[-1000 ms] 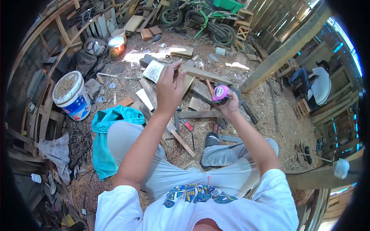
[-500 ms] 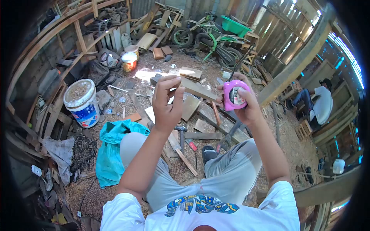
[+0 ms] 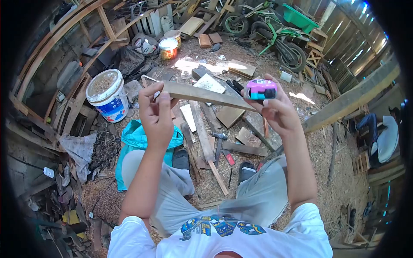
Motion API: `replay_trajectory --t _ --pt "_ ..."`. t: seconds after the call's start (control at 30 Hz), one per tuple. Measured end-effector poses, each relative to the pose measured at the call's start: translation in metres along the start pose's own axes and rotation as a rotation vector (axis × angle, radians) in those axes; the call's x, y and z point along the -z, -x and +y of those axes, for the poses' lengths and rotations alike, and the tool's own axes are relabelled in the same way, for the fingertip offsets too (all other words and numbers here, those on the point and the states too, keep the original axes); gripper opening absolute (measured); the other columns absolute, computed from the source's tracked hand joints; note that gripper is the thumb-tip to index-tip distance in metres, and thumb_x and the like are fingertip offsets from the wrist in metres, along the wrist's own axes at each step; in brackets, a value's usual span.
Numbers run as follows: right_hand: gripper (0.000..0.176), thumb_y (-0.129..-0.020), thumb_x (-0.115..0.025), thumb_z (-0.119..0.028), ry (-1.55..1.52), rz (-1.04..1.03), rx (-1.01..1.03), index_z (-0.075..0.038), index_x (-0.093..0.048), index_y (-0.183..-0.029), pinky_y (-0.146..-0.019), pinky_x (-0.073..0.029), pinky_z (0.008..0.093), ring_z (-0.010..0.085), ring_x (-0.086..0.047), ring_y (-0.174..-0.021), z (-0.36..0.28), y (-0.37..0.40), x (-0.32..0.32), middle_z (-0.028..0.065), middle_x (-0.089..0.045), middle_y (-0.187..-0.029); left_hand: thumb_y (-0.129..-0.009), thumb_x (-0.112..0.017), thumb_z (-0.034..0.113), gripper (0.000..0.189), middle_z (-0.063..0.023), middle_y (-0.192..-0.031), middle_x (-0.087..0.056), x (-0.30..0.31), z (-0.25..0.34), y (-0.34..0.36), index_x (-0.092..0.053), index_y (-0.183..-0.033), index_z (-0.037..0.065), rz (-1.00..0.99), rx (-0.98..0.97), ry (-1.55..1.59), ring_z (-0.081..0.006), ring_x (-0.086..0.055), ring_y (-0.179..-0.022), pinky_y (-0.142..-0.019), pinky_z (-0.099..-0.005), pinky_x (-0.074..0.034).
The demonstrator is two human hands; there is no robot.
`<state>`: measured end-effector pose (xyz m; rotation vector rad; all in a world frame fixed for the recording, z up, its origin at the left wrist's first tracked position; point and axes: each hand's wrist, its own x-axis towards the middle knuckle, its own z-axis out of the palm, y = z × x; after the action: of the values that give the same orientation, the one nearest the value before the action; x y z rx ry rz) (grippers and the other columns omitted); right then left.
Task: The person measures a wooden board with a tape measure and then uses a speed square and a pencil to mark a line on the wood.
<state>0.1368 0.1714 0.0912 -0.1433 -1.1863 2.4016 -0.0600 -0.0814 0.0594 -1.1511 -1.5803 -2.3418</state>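
Note:
My left hand [image 3: 155, 114] is closed, thumb and fingers pinching the near-left end of a short wooden strip [image 3: 206, 95]. The strip slopes slightly down to the right, raised in front of me. My right hand [image 3: 277, 107] is closed around a pink tape measure [image 3: 260, 89], whose narrow side with a black and teal part faces me. The strip's right end reaches the fingers of that same hand, just below the tape measure. Beneath, a hammer [image 3: 220, 136] lies among wood offcuts between my feet.
A teal sack [image 3: 129, 150] lies by my left knee, with a white bucket [image 3: 106, 96] beyond it. A small green motorbike [image 3: 275, 41] stands at the back. A wooden post [image 3: 352, 99] slants across the right, and a person [image 3: 385, 135] sits behind it.
The tape measure has turned from its labelled face to its narrow side. My left hand has moved left, and more of the wooden strip shows. The camera view has shifted.

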Motion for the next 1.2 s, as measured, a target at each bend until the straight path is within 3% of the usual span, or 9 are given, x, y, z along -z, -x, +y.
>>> replay_trajectory --t 0.2,0.23,0.27,0.37,0.53,0.63,0.73,1.0,1.2 --pt "0.085 -0.080 -0.094 -0.024 0.233 -0.127 -0.004 -0.010 -0.044 -0.147 -0.106 -0.057 0.0458 0.0237 -0.068 -0.118 0.002 0.011 -0.015 0.0112 -0.065 -0.125 -0.112 -0.058 0.015 0.023 -0.0118 -0.129 -0.062 -0.005 0.011 -0.001 -0.054 -0.133 0.006 -0.050 -0.049 -0.012 -0.0201 -0.070 -0.115 -0.097 -0.0409 -0.067" --pt "0.092 -0.076 -0.096 -0.055 0.311 -0.126 0.088 -0.011 -0.048 -0.141 -0.082 -0.062 0.0358 0.0178 -0.071 -0.103 0.010 0.011 -0.015 0.0082 -0.067 -0.117 -0.111 -0.060 0.011 0.023 -0.0109 -0.128 -0.061 -0.011 0.016 0.000 -0.055 -0.132 0.004 -0.056 -0.077 0.003 -0.0167 -0.068 -0.112 -0.097 -0.0385 -0.066" --pt "0.092 -0.076 -0.096 -0.055 0.307 -0.127 0.090 -0.011 -0.048 -0.141 -0.082 -0.062 0.0358 0.0178 -0.071 -0.103 0.012 0.013 -0.015 0.0082 -0.067 -0.117 -0.109 -0.062 0.008 0.023 -0.0100 -0.126 -0.059 -0.017 0.019 0.000 -0.055 -0.130 0.002 -0.064 -0.106 0.021 -0.0133 -0.066 -0.108 -0.096 -0.0360 -0.066" --pt "0.098 -0.073 -0.060 -0.098 0.231 -0.045 0.063 -0.015 -0.054 -0.123 -0.043 -0.046 0.0229 0.0156 -0.063 -0.058 0.013 0.024 -0.026 0.0080 -0.071 -0.104 -0.106 -0.065 0.005 0.027 -0.0116 -0.127 -0.059 -0.039 0.025 0.001 -0.055 -0.132 0.002 -0.062 -0.164 0.034 -0.0114 -0.064 -0.107 -0.093 -0.0298 -0.063" --pt "0.079 -0.089 -0.059 -0.083 0.083 0.096 0.049 -0.012 -0.060 -0.122 -0.039 -0.040 0.0230 0.0161 -0.060 -0.055 0.001 0.029 -0.037 0.0099 -0.072 -0.104 -0.103 -0.067 -0.002 0.032 -0.0150 -0.132 -0.059 -0.067 0.030 -0.002 -0.057 -0.133 0.002 -0.030 -0.303 0.037 -0.0141 -0.064 -0.111 -0.092 -0.0269 -0.057" --pt "0.061 -0.104 -0.062 -0.059 0.232 0.104 0.247 -0.006 -0.049 -0.129 -0.040 -0.045 0.0248 0.0164 -0.065 -0.056 -0.008 0.036 -0.049 0.0083 -0.065 -0.093 -0.101 -0.069 -0.004 0.029 -0.0167 -0.134 -0.060 -0.077 0.040 -0.001 -0.062 -0.129 0.001 -0.060 -0.330 0.050 -0.0169 -0.065 -0.115 -0.094 -0.0279 -0.056" --pt "0.059 -0.106 -0.062 -0.056 0.322 0.158 0.368 -0.008 -0.043 -0.134 -0.040 -0.044 0.0250 0.0162 -0.064 -0.055 -0.009 0.052 -0.064 0.0095 -0.065 -0.095 -0.101 -0.070 -0.003 0.027 -0.0167 -0.133 -0.061 -0.082 0.052 0.004 -0.063 -0.127 0.000 -0.073 -0.290 0.047 -0.0176 -0.066 -0.114 -0.092 -0.0271 -0.059" --pt "0.074 -0.097 -0.078 -0.049 0.548 0.127 0.768 -0.003 -0.044 -0.144 -0.041 -0.049 0.0249 0.0149 -0.063 -0.050 0.011 0.056 -0.074 0.0117 -0.067 -0.100 -0.098 -0.072 -0.004 0.024 -0.0138 -0.128 -0.068 -0.072 0.094 0.015 -0.069 -0.121 0.001 -0.130 -0.241 -0.157 -0.0174 -0.072 -0.111 -0.078 -0.0235 -0.065" --pt "0.079 -0.084 -0.095 -0.024 0.527 0.063 0.683 -0.002 -0.051 -0.145 -0.047 -0.054 0.0247 0.0127 -0.070 -0.079 0.030 0.040 -0.075 0.0106 -0.068 -0.118 -0.100 -0.071 -0.003 0.026 -0.0134 -0.137 -0.062 -0.049 0.056 0.014 -0.067 -0.124 0.005 -0.080 -0.249 0.040 -0.0175 -0.069 -0.118 -0.085 -0.0250 -0.065"
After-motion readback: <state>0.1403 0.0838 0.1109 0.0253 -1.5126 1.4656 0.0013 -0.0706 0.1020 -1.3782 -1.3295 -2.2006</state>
